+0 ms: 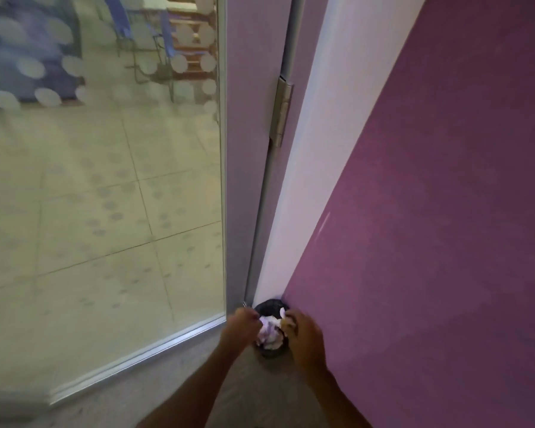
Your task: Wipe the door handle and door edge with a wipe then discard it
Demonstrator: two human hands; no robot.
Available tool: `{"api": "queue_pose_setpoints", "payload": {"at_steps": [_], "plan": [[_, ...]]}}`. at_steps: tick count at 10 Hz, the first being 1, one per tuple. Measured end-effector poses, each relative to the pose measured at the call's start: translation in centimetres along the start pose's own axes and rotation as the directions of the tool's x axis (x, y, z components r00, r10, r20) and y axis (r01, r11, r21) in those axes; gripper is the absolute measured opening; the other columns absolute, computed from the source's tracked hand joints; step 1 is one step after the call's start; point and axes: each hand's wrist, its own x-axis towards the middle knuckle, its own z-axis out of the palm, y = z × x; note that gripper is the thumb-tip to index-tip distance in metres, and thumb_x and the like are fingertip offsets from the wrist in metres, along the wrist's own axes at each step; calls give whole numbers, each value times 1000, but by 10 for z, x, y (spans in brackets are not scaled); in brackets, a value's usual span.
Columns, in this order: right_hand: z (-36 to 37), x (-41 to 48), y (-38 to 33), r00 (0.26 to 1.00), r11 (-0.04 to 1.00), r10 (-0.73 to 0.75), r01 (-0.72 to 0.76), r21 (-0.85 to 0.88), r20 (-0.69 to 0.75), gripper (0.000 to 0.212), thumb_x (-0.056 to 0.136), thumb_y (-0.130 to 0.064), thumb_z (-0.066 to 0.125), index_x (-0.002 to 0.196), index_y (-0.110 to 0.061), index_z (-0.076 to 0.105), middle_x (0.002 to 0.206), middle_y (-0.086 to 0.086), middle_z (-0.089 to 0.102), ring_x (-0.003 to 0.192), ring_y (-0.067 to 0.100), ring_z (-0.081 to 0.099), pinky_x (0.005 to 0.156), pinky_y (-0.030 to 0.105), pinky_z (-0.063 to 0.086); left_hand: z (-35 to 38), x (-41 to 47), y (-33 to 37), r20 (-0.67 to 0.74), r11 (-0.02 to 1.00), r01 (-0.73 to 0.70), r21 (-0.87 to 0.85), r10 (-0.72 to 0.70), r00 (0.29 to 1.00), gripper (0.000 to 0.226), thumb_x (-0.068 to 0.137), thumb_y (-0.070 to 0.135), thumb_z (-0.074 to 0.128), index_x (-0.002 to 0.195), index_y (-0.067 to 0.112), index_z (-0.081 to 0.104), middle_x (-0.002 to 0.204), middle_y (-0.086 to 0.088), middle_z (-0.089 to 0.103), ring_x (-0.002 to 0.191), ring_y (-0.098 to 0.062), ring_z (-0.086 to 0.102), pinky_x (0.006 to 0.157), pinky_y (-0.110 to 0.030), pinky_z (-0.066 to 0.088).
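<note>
A small black bin (pixel 271 353) stands on the floor in the corner between the door frame and the purple wall. Crumpled white wipes (pixel 269 333) fill its mouth. Both my hands hover right over it. My left hand (pixel 243 327) is curled into a fist at the bin's left rim, with nothing visible in it. My right hand (pixel 305 335) is at the right rim, fingertips pinched on a white piece of wipe (pixel 286 319). The picture is blurred here. The glass door (pixel 105 211) with its grey frame stands on the left. The door handle is out of view.
A metal hinge (pixel 282 112) joins the door frame (pixel 247 180) to the white jamb (pixel 303 180). The purple wall (pixel 430 211) fills the right side. Through the glass I see a tiled floor, chairs and a frosted dot pattern.
</note>
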Motion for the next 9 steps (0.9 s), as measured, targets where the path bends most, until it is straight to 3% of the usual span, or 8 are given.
{"api": "queue_pose_setpoints", "payload": {"at_steps": [1, 2, 3, 4, 5, 6, 8, 9], "plan": [[-6, 15, 10, 1000, 1000, 19, -19, -1, -15, 2, 87, -10, 68, 89, -11, 69, 82, 9, 70, 78, 26, 62, 69, 36, 48, -1, 1, 3, -94, 991, 41, 125, -29, 995, 26, 91, 18, 53, 110, 13, 68, 115, -14, 67, 110, -29, 62, 91, -32, 48], [-3, 37, 23, 998, 1000, -6, 5, -26, -65, 39, 77, 2, 71, 60, -26, 49, 60, -3, 48, 66, 18, 45, 60, 26, 29, 0, 6, -2, -131, 975, 88, 204, -62, 989, 26, 90, 24, 51, 112, 18, 64, 120, -11, 65, 114, -31, 58, 95, -34, 46], [3, 51, 31, 998, 997, 60, -60, -40, -15, 28, 79, 1, 69, 62, -16, 57, 64, 8, 54, 69, 19, 46, 61, 26, 26, 2, 7, -9, -127, 966, 97, 241, -68, 990, 25, 90, 26, 51, 110, 19, 64, 120, -11, 65, 113, -32, 59, 94, -33, 47], [10, 63, 47, 988, 992, 128, -127, -10, 86, 15, 93, -14, 60, 97, -7, 73, 95, 13, 71, 90, 23, 61, 74, 25, 39, 7, 8, -29, -130, 958, 88, 273, -53, 990, 27, 91, 29, 53, 112, 18, 64, 121, -10, 66, 113, -30, 59, 91, -32, 47], [11, 62, 53, 985, 990, 138, -137, -18, 103, 22, 94, -13, 57, 110, -7, 70, 108, 12, 71, 99, 23, 62, 82, 28, 44, 9, 9, -42, -114, 932, 56, 357, -16, 993, 33, 94, 31, 53, 123, 17, 58, 129, -7, 62, 121, -27, 55, 99, -33, 44], [11, 51, 57, 988, 991, 125, -120, -60, 89, 32, 87, 5, 55, 116, -3, 66, 116, 17, 69, 108, 31, 62, 93, 35, 47, 11, 1, -49, -114, 917, 44, 396, 2, 993, 38, 96, 32, 52, 130, 16, 53, 135, -6, 59, 126, -26, 52, 103, -33, 41], [13, 39, 48, 985, 996, 54, -41, -81, 167, 31, 92, -11, 60, 122, -2, 64, 121, 18, 67, 112, 32, 62, 94, 35, 47, 15, -10, -49, -192, 885, 16, 465, 83, 978, 44, 98, 37, 47, 137, 15, 46, 141, -6, 54, 131, -24, 47, 114, -36, 30], [18, 30, 39, 992, 999, -48, 45, 31, 113, 31, 89, -18, 66, 113, 1, 70, 111, 20, 71, 101, 32, 68, 86, 35, 54, 17, -15, -45, -218, 862, 5, 506, 123, 968, 50, 99, 38, 43, 144, 16, 37, 147, -6, 46, 136, -22, 40, 118, -39, 21]]}}
